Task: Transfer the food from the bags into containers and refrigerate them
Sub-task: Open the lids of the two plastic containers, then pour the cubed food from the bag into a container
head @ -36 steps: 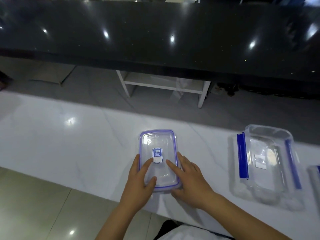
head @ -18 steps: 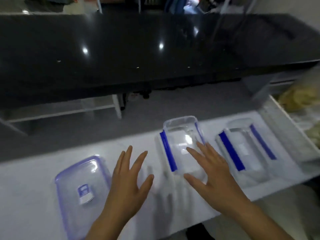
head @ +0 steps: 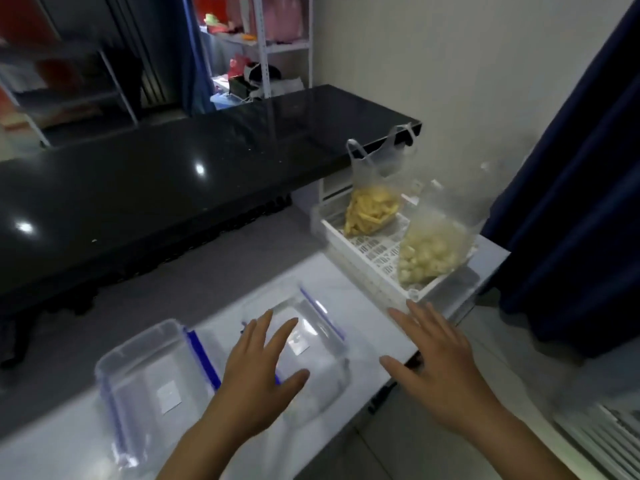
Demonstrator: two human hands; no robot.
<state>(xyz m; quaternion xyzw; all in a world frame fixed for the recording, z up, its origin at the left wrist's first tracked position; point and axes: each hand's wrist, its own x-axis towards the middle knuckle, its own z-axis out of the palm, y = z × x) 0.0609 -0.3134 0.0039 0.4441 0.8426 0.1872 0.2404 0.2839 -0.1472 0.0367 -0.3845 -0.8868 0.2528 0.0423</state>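
Fingers (head: 263, 332) of your left hand (head: 254, 379) are spread and loose, grasping nothing, with the palm hovering over the near edge of a clear container (head: 311, 344) with blue clips. Your right hand (head: 436, 365) is likewise splayed and empty, its fingertips pointing toward 11 o'clock, held above the edge of the white counter (head: 353, 289) at about 5 o'clock from centre.

Head view: a second clear container (head: 152, 382) with blue latches sits at 7 o'clock, just beside the first and to the left of your left hand. Both tubs look open and empty, though motion blur softens their outlines. At 3 o'clock a white slatted tray (head: 374, 254) rests on the far right end of the counter. Inside it stand two clear plastic bags: one with yellow strips of food (head: 370, 211) at the tray's far side, one with pale round pieces (head: 429, 254) nearer to you. A black countertop (head: 156, 178) runs across from 9 to 1 o'clock.
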